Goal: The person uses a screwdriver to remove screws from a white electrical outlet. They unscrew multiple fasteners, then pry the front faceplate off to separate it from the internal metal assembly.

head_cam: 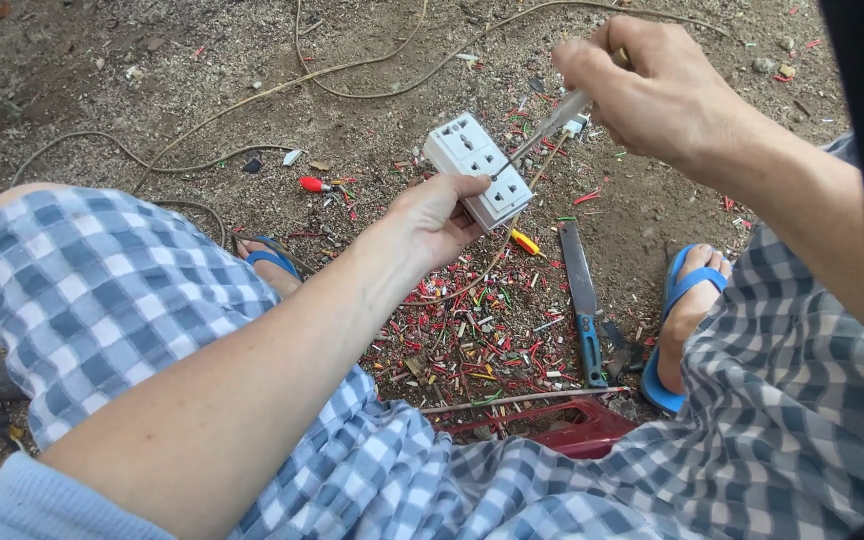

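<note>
Cut wire scraps (472, 335), a blue-handled saw (582, 295) and loose cables (252, 95) litter the ground. Left hand (437, 220) fingers grip a white socket block (479, 170) at centre; right hand (642, 85) fingers pinch a screwdriver (542, 135) touching it.

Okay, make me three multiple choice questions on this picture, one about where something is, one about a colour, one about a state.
1. Where does the blue-handled saw lie?
A. on the ground between the feet
B. across the lap
C. in the left hand

2. What colour are the sandals?
A. red
B. blue
C. black

3. How is the white socket block held?
A. lying on the ground
B. hanging by a cord
C. gripped in the left hand

Answers: 1 A, it rests on the dirt among wire scraps. 2 B, blue straps show. 3 C, the fingers clasp it while the right hand puts a screwdriver to it.
</note>
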